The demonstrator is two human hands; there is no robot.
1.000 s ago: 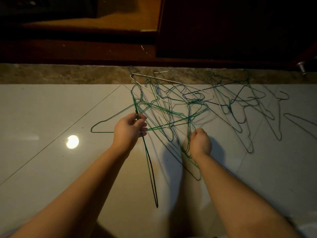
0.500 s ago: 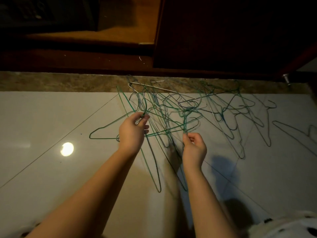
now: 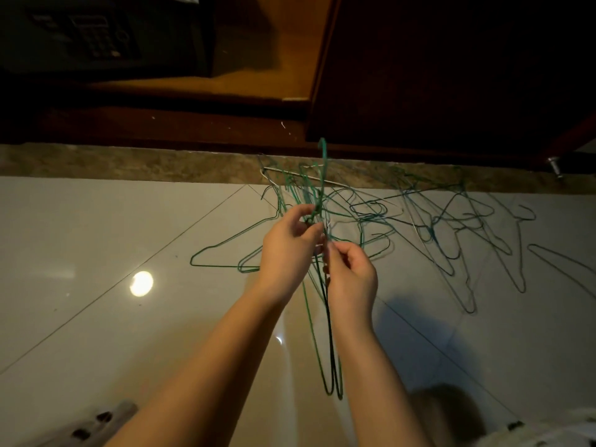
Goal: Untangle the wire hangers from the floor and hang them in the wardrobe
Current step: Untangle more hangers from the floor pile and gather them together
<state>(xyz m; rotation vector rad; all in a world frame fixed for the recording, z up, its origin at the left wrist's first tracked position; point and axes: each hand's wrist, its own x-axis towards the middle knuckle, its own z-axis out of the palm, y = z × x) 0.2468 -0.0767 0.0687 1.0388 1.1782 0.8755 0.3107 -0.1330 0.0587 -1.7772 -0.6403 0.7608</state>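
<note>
Head — safe (image 3: 96, 37) in wardrobe (image 3: 451, 75); hands (image 3: 287, 253) (image 3: 351, 279) pinch hangers (image 3: 323, 169).

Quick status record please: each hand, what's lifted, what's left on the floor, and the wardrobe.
left hand: pinches the lifted green hangers at the neck, under the hook
right hand: pinches a wire of the same bunch, just below the left hand
lifted green hangers: at least two, hanging between the forearms, hook up
free of pile: cannot tell
hanger pile: tangled on the tiled floor, by the wardrobe base
wardrobe: door open, rail not in view
safe: inside, upper left
</note>
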